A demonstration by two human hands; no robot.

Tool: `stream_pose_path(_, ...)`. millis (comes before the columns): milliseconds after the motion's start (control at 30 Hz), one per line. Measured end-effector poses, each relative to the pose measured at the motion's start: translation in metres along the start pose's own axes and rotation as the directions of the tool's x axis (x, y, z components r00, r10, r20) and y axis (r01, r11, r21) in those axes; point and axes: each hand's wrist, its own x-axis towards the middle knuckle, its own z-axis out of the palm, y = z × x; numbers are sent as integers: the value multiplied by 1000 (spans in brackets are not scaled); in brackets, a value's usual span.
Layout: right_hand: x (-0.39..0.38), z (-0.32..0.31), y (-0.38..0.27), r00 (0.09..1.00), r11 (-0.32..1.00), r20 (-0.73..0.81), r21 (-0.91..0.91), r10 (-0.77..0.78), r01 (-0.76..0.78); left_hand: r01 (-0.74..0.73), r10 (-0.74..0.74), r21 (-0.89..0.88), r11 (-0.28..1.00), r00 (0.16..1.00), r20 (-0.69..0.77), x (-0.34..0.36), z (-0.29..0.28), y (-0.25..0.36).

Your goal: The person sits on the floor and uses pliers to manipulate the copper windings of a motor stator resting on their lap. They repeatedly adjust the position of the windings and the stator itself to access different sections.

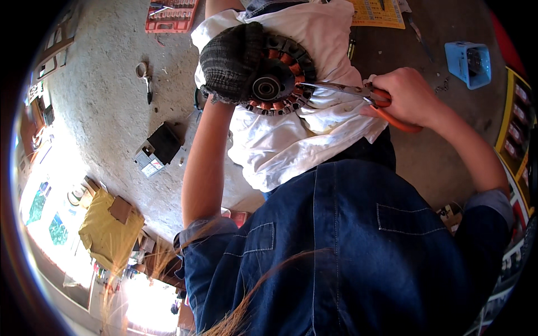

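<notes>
Two poses, quite unlike each other. On one side, left forearm (203, 168) running almost straight up from a rolled blue cuff (206, 228), with the gloved left hand (230, 61) laid over the left part of a round stator (284, 78) ringed with copper windings. Fingers bent and close together near the rim; tips out of sight, so impossible to tell whether clamped on it or only resting against it. On the other side, elbow out wide, right forearm (466, 144) slanting up and inward, bare right hand (409, 98) well apart from the gloved one, its back turned upward. Fingers wrapped around the orange handles of long-nosed pliers (365, 91), held nearly level and pointing left, slim tips at the right part of the ring of windings; contact too fine to make out. Stator, with a dark bearing (266, 88) at its centre, lying on a white cloth (280, 145) spread over the lap. Around, on the grey floor (112, 112): red tool case (171, 17) at upper left, black box (163, 143) left of the left forearm, blue bin (457, 60) beyond the right hand.
</notes>
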Motion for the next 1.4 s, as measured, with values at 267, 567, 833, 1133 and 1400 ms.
stream_pose_path(267, -9, 6, -20, 992, 992, -32, -25, 123, -124, -3, 3, 71, 997, 1000, 1, 5, 5, 2)
stream_pose_path(567, 22, 41, 43, 977, 983, -125, -75, -174, 165, -106, 106, 83, 991, 994, 8, 6, 2, -2)
stream_pose_path(833, 45, 37, 48, 952, 960, -135, 1, -276, 279, 97, -95, -93, 991, 995, 26, 0, 1, 3)
stream_pose_path(1133, -5, 4, 27, 998, 988, 60, 153, -17, 7, -78, 78, -6, 997, 997, -9, 2, -1, -10)
stream_pose_path(1400, -10, -12, 0, 999, 988, 34, 154, 18, -23, 56, -57, -42, 998, 998, -23, 0, 4, -3)
